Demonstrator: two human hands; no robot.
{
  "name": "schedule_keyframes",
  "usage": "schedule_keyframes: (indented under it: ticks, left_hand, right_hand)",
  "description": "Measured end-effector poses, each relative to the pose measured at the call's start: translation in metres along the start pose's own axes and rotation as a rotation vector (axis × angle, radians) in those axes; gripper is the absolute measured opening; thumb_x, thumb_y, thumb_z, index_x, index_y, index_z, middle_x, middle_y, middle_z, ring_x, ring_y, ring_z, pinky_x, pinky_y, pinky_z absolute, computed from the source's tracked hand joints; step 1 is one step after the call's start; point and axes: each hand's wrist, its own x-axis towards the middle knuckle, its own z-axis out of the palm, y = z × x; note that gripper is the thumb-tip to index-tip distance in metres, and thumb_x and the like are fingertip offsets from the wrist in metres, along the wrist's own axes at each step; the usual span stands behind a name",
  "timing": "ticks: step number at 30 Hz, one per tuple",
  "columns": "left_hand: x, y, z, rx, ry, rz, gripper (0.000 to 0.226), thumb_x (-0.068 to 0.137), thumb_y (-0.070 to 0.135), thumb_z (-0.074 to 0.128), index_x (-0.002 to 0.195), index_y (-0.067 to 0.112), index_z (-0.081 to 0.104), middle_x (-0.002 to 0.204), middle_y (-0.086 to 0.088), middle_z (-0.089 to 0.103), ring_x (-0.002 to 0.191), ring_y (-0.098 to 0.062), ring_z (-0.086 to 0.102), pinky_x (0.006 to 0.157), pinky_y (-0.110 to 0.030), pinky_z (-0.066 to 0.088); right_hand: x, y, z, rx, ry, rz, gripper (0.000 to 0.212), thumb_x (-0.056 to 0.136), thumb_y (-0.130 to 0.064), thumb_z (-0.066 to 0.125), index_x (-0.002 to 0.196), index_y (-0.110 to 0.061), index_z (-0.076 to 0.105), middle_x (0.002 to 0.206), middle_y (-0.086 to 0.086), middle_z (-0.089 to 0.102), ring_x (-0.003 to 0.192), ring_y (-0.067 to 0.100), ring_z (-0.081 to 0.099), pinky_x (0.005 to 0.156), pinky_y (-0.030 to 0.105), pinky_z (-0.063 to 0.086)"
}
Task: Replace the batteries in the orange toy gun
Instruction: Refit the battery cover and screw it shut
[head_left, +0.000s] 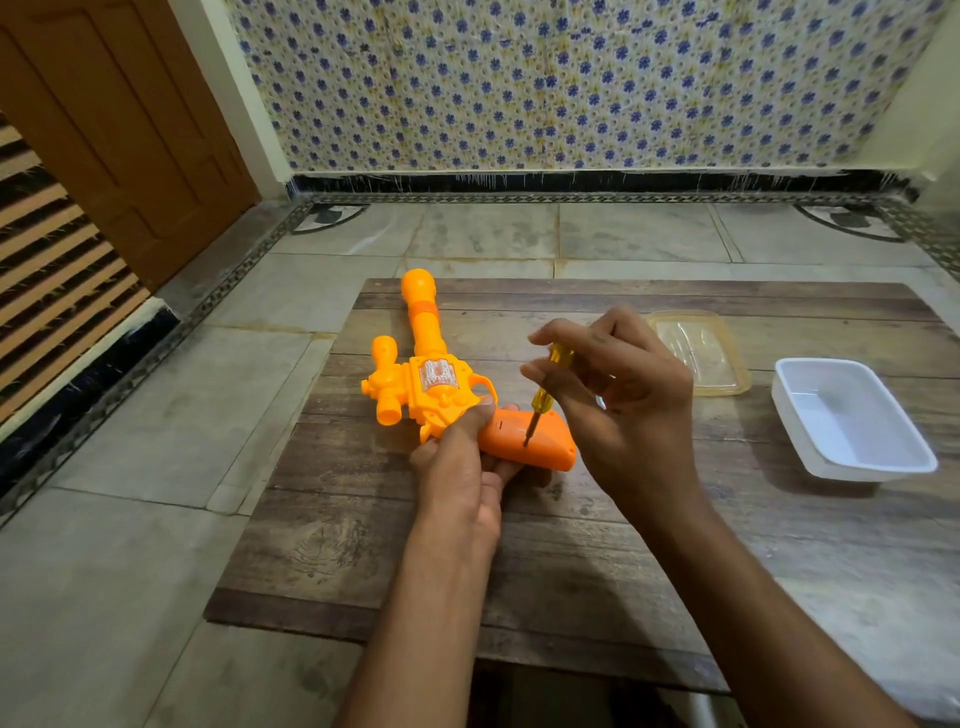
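Wooden board, left hand gripping toy gun, right hand above

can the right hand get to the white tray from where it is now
Probably yes. The white tray sits open on the wooden board, to the right of the right hand, with nothing between them. But that hand is holding the screwdriver on the toy gun.

Screwdriver tip apparently on toy gun
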Motion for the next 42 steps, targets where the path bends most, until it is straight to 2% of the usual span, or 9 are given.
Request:
schedule_keyframes:
  ticks: [5,9,12,16,22,27,34,39,42]
  left_hand:
    - [0.0032,0.0016,-0.0013,-0.023,0.004,-0.011,0.039,0.091,-0.001,0.068,0.129,0.005,0.057,0.11,-0.025,0.072,0.095,-0.033,0.074,0.082,-0.06,0.059]
    - [0.0028,0.0018,0.0004,-0.034,0.012,-0.007,0.031,0.091,-0.002,0.068,0.12,0.008,0.06,0.089,-0.016,0.073,0.072,-0.022,0.075,0.067,-0.049,0.062]
    - [0.0019,0.0011,0.0007,-0.026,0.02,-0.002,0.03,0.091,-0.001,0.069,0.116,0.011,0.059,0.09,-0.013,0.072,0.063,-0.017,0.076,0.064,-0.049,0.063]
    - [0.0025,0.0008,-0.0018,-0.014,0.027,0.01,0.039,0.089,0.002,0.072,0.123,0.009,0.056,0.114,-0.02,0.068,0.095,-0.029,0.071,0.077,-0.058,0.06]
    - [0.002,0.001,-0.0026,-0.022,0.028,-0.008,0.039,0.089,0.001,0.071,0.123,0.009,0.054,0.12,-0.021,0.066,0.102,-0.032,0.068,0.074,-0.056,0.06]
    - [0.0027,-0.0005,-0.0021,-0.025,0.033,-0.013,0.052,0.088,0.001,0.072,0.135,0.005,0.052,0.124,-0.023,0.066,0.1,-0.031,0.07,0.062,-0.049,0.064]
    - [0.0024,-0.0009,-0.0012,-0.034,0.032,-0.017,0.044,0.089,-0.001,0.07,0.129,0.009,0.054,0.105,-0.016,0.068,0.09,-0.027,0.069,0.072,-0.053,0.06]
    - [0.0024,0.0001,0.0009,-0.041,0.012,-0.017,0.023,0.09,-0.001,0.069,0.108,0.01,0.06,0.1,-0.017,0.069,0.089,-0.03,0.07,0.087,-0.064,0.057]
    - [0.0033,-0.0007,-0.0003,-0.034,-0.004,-0.001,0.02,0.09,0.001,0.07,0.105,0.01,0.061,0.102,-0.019,0.07,0.09,-0.029,0.071,0.084,-0.06,0.059]
  right_hand:
    - [0.0002,0.002,-0.0043,0.065,0.007,0.023,0.011,0.092,-0.008,0.074,0.1,-0.001,0.075,0.094,0.009,0.066,0.09,0.021,0.068,0.071,0.043,0.059]
    - [-0.0015,0.0005,-0.0062,0.179,-0.08,0.031,0.024,0.093,0.012,0.057,0.111,0.006,0.071,0.107,0.013,0.074,0.103,0.022,0.074,0.084,0.049,0.06]
    - [-0.0002,0.0018,-0.004,0.16,-0.099,0.013,0.024,0.091,0.015,0.062,0.112,0.006,0.071,0.103,0.013,0.076,0.098,0.021,0.077,0.081,0.047,0.062]
    - [0.0015,0.0045,-0.0037,0.127,-0.106,0.001,0.021,0.088,0.01,0.072,0.107,0.002,0.073,0.097,0.009,0.075,0.093,0.02,0.076,0.076,0.042,0.062]
    - [0.0033,0.0031,-0.0047,-0.011,-0.059,-0.026,0.017,0.082,-0.01,0.084,0.095,-0.003,0.076,0.086,0.011,0.067,0.08,0.007,0.063,0.07,0.014,0.049]
    - [0.0006,-0.0014,0.0001,0.015,-0.025,0.025,0.022,0.08,-0.013,0.086,0.096,-0.001,0.075,0.084,0.012,0.06,0.074,0.017,0.063,0.06,0.031,0.058]
    - [0.0017,0.0,0.0005,-0.069,0.035,0.012,0.028,0.079,-0.024,0.088,0.098,-0.005,0.077,0.08,0.011,0.058,0.07,0.016,0.061,0.063,0.014,0.052]
    - [-0.0007,0.0034,-0.0035,0.034,-0.078,-0.027,0.023,0.091,0.004,0.069,0.114,0.001,0.072,0.108,0.009,0.069,0.104,0.019,0.071,0.079,0.037,0.062]
    - [-0.002,0.0031,-0.0038,0.153,-0.11,0.044,0.03,0.089,0.014,0.067,0.116,0.003,0.07,0.106,0.01,0.075,0.101,0.02,0.075,0.078,0.046,0.063]
